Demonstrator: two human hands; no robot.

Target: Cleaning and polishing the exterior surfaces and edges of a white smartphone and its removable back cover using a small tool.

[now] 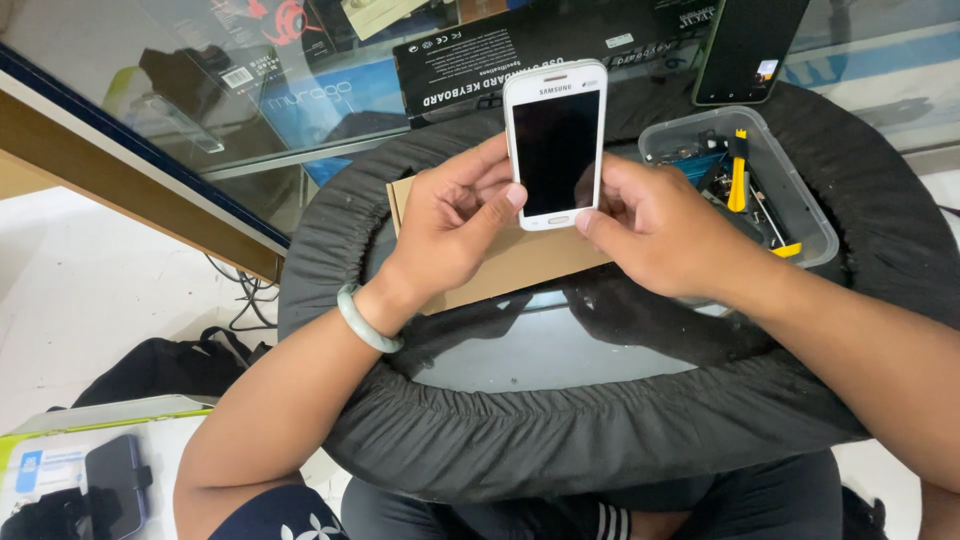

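A small white smartphone point(556, 140) with a dark screen is held upright between both hands, above a round table. My left hand point(450, 222) grips its left edge, thumb on the lower front. My right hand point(655, 225) grips its right edge, thumb near the bottom button. A pale green bangle point(365, 322) sits on my left wrist. Beneath the hands lies a piece of brown cardboard point(520, 262).
The round table has a mirror-like top with a black fabric rim point(560, 440). A clear plastic tub point(815, 225) of tools, with a yellow-handled one, stands at the right. A black phone point(748, 48) and a black keyboard box point(470, 62) lie behind. A black bag point(170, 365) lies on the floor at left.
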